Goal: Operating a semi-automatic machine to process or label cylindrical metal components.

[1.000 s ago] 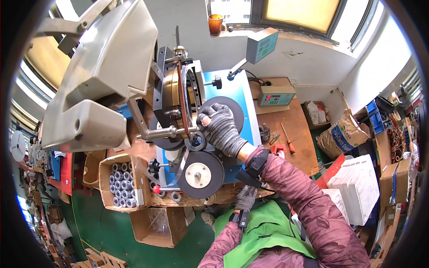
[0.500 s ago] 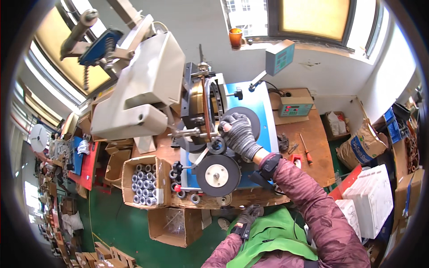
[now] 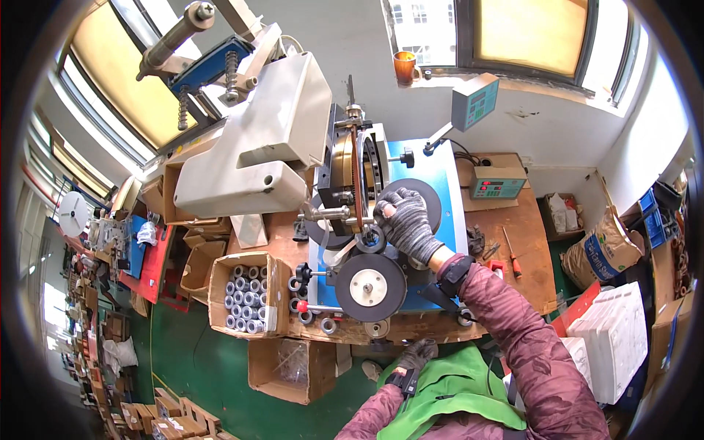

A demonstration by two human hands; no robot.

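My right hand (image 3: 407,226), in a grey striped glove, is over the toroidal winding machine (image 3: 345,161). Its fingers are curled in beside the upright ring and just above a grey ring-shaped coil (image 3: 371,239). Whatever is between those fingers is hidden. The coil rests among the black rollers; the front roller (image 3: 370,287) has a white hub. Low in front of the table edge, by the green apron (image 3: 455,389), hangs my gloved left hand (image 3: 416,353). Its fingers are too small and dark to read. A red-knobbed lever (image 3: 303,307) juts from the machine's left side.
A cardboard box (image 3: 249,293) of grey coils stands left of the machine, with loose coils (image 3: 328,325) along the table edge. Another carton (image 3: 292,370) sits below. Toward the right are a control box (image 3: 497,183) and a screwdriver (image 3: 513,257). White foam blocks (image 3: 609,341) stand beyond my right arm.
The whole view has shifted, so the machine and table appear farther right. My right hand keeps its place at the ring, and my left hand stays low by the apron.
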